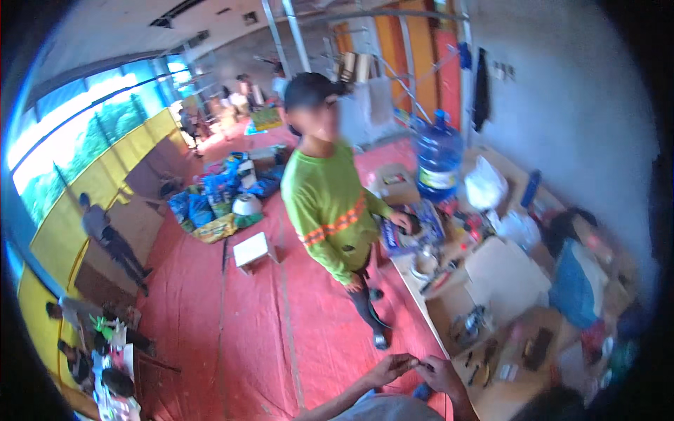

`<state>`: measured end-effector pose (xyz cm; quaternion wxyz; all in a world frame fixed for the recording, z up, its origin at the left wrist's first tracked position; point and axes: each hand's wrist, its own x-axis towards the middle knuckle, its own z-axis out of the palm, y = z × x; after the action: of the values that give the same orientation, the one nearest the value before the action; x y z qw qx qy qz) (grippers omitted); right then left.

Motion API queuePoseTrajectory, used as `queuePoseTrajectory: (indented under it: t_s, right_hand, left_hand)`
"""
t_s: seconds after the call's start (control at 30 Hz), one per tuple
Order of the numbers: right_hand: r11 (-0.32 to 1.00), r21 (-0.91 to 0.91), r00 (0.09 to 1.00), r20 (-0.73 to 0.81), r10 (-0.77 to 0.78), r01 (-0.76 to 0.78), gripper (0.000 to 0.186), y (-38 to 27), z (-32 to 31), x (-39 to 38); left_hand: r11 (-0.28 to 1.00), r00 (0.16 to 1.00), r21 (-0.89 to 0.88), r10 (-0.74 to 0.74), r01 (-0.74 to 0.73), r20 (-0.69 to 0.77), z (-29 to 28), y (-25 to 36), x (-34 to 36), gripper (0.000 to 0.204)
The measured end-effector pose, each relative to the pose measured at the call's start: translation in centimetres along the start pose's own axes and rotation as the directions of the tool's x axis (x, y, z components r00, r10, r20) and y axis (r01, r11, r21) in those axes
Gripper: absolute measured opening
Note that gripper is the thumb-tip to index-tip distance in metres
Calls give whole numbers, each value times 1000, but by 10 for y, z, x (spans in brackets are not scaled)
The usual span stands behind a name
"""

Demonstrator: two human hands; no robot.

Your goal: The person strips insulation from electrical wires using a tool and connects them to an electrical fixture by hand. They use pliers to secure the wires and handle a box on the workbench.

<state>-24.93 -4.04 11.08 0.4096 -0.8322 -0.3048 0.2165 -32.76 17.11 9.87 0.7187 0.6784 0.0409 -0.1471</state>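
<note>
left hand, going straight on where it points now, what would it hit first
Most likely the right hand, whose fingertips meet or nearly meet those of the left hand; the exact gap is unclear.

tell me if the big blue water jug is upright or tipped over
Upright: the blue water jug has its narrow neck pointing up, with its wide body below.

Wkshop, prob.: hand tools [489,351] on tbl [484,401].
</note>
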Motion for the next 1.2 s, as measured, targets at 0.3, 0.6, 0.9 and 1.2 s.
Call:
queuePoseTrajectory:
  t_s: [0.3,0.6,0.9,1.2]
  right_hand:
    - [987,150,970,243,21,-59,27,84,-29,-1]
    - [990,83,907,400,-134,110,29,57,-30,46]
    - [974,68,839,497,-220,215,34,68,-26,58]
    - [969,88,841,482,-245,232,35,118,-62,44]
  left_hand:
    - [958,950,98,280,-269,-138,-107,-57,-24,28]
    - [870,937,435,319,-230,-144,-141,-75,-58,32]
    - [896,929,396,303,-202,-212,-74,-59,-49,27]
    - [900,900,362,348,-242,-264,-15,-56,-28,23]
